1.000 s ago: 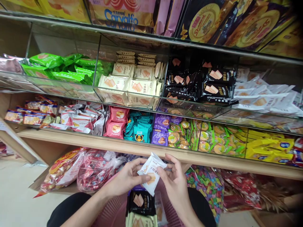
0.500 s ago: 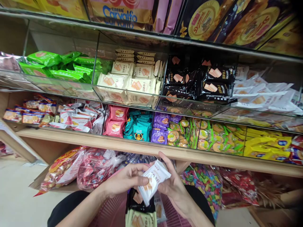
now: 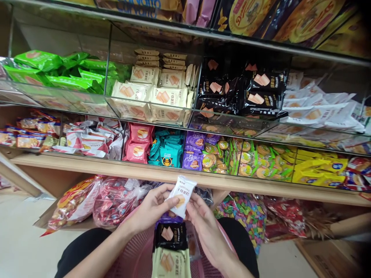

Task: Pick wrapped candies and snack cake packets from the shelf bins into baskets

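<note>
A small white dry cake packet [image 3: 183,193] is held up between both hands, its printed front facing me. My left hand [image 3: 158,204] pinches its left side, thumb on the front. At the packet's lower right edge, the fingers and thumb of my right hand [image 3: 201,218] are closed on it. Below them sits a pink mesh basket [image 3: 136,251] between my knees. In it lie a cream dry cake packet [image 3: 170,264], a black packet [image 3: 171,235], a purple packet [image 3: 171,218] partly covered by the hands, and a clear-white packet [image 3: 193,243] beside them.
Ahead, a shelf with clear dividers holds green packets [image 3: 63,73], cream packets [image 3: 165,96], black packets [image 3: 263,90] and white packets [image 3: 319,112]. A lower row has teal packets [image 3: 166,152] and yellow packets [image 3: 319,170]. Large candy bags [image 3: 116,202] lie beneath the wooden ledge [image 3: 87,166].
The white packet has turned more upright and risen slightly, and the right fingers, spread before, have closed on its edge. The black packet in the basket shows more. The view has shifted slightly.
</note>
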A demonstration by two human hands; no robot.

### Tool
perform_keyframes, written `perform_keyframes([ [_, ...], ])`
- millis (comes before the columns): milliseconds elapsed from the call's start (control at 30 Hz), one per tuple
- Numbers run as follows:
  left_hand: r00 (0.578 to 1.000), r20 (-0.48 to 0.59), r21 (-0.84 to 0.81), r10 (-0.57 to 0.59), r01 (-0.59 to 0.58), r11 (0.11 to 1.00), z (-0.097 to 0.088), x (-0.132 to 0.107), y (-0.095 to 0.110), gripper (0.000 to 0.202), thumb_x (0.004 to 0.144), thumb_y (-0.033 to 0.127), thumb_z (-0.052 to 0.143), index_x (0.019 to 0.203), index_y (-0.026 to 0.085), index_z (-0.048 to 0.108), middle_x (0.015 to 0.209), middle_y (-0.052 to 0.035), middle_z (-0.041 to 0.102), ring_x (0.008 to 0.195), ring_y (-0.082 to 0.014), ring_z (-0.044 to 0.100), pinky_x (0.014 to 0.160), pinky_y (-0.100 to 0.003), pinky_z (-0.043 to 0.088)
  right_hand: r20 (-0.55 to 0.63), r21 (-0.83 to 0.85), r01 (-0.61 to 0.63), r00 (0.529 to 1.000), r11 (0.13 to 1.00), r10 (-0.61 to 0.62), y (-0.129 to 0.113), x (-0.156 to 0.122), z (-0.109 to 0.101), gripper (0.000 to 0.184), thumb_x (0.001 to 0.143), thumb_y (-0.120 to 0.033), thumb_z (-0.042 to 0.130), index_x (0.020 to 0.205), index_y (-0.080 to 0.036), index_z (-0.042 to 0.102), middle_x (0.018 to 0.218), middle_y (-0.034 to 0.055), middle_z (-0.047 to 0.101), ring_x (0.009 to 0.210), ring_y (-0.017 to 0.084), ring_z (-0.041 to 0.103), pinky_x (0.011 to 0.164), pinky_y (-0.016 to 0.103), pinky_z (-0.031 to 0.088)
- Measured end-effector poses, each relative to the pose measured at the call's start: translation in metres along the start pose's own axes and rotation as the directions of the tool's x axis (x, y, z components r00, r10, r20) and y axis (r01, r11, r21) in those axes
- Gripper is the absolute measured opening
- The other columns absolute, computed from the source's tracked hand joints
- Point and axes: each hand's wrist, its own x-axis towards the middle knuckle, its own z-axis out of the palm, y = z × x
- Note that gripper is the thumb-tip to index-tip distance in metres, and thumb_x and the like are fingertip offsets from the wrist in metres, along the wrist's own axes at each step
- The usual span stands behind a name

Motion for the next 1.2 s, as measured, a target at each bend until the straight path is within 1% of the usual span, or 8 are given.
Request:
perform_keyframes([
  [167,0.997,0.019,0.122,0.075,-0.077,0.990,0.004,-0.001,0.001,0.038,0.083,0.034,0.064,0.116,0.017,0.055,0.105,-0.0063,0.067,0.091,-0.0170,0.061,0.082,-0.029,0.048,-0.070,-0.019,0.011,0.997,1.000,-0.012,0.007,-0.003,0.012,0.039,0.085,-0.042,0.060,0.120,-0.025,0.058,0.119,0.0048,0.065,0.111,0.021,0.058,0.103,0.040,0.039],
  [267,0.997,0.051,0.154,0.053,-0.060,0.986,0.004,-0.004,0.001,0.043,0.085,0.037,0.061,0.122,0.017,0.052,0.100,-0.0069,0.068,0.090,-0.0179,0.062,0.081,-0.031,0.049,-0.092,0.001,0.011,0.996,1.000,-0.011,0.005,-0.005,0.009,0.039,0.085,-0.042,0.061,0.120,-0.025,0.058,0.117,0.0051,0.067,0.108,0.021,0.060,0.100,0.040,0.042],
  [433,0.998,-0.022,0.220,0.064,-0.058,0.974,-0.002,-0.006,0.000,0.047,0.090,0.043,0.051,0.129,0.016,0.046,0.092,-0.0067,0.068,0.077,-0.0156,0.063,0.071,-0.029,0.050,-0.155,-0.062,-0.061,0.987,0.996,0.051,-0.001,-0.020,-0.028,0.038,0.081,-0.044,0.065,0.112,-0.022,0.061,0.108,0.0066,0.070,0.099,0.022,0.065,0.091,0.038,0.049],
  [533,0.992,-0.068,0.242,0.105,-0.086,0.966,-0.006,-0.004,0.001,0.045,0.091,0.042,0.049,0.127,0.016,0.047,0.090,-0.0059,0.069,0.075,-0.0147,0.063,0.070,-0.028,0.049,-0.234,-0.283,-0.153,0.968,0.947,0.087,0.003,-0.033,-0.056,0.042,0.075,-0.051,0.068,0.102,-0.020,0.064,0.095,0.0066,0.072,0.084,0.023,0.068,0.071,0.033,0.055],
  [633,0.989,-0.086,0.264,0.118,-0.091,0.960,-0.007,-0.002,0.002,0.043,0.092,0.043,0.047,0.125,0.016,0.048,0.088,-0.0052,0.070,0.074,-0.0145,0.064,0.070,-0.028,0.048,-0.246,-0.451,-0.223,0.962,0.864,0.120,0.015,-0.043,-0.072,0.045,0.074,-0.056,0.065,0.101,-0.020,0.065,0.082,0.0053,0.072,0.067,0.022,0.066,0.050,0.029,0.051],
  [800,0.991,-0.087,0.278,0.103,-0.075,0.958,-0.007,-0.002,0.002,0.043,0.092,0.043,0.047,0.125,0.016,0.049,0.087,-0.0044,0.071,0.074,-0.0144,0.064,0.068,-0.027,0.048,-0.134,-0.583,-0.146,0.987,0.799,0.083,0.035,-0.043,-0.073,0.039,0.078,-0.049,0.061,0.107,-0.024,0.065,0.086,0.0050,0.073,0.071,0.023,0.067,0.064,0.035,0.054],
  [1033,0.988,-0.094,0.282,0.122,-0.091,0.955,-0.010,-0.001,0.002,0.042,0.092,0.042,0.046,0.124,0.015,0.049,0.092,-0.0053,0.069,0.075,-0.0136,0.064,0.069,-0.027,0.049,-0.171,-0.688,-0.196,0.979,0.699,0.107,0.054,-0.035,-0.072,0.040,0.080,-0.050,0.056,0.108,-0.023,0.064,0.099,0.0088,0.072,0.093,0.028,0.067,0.079,0.037,0.051],
  [1200,0.989,-0.091,0.286,0.118,-0.088,0.954,-0.009,-0.001,0.003,0.040,0.092,0.042,0.045,0.123,0.016,0.050,0.090,-0.0046,0.069,0.076,-0.0137,0.064,0.068,-0.027,0.049,-0.191,-0.759,-0.243,0.970,0.604,0.150,0.054,-0.034,-0.066,0.046,0.084,-0.047,0.049,0.118,-0.019,0.060,0.110,0.0131,0.069,0.106,0.029,0.061,0.093,0.042,0.044],
])
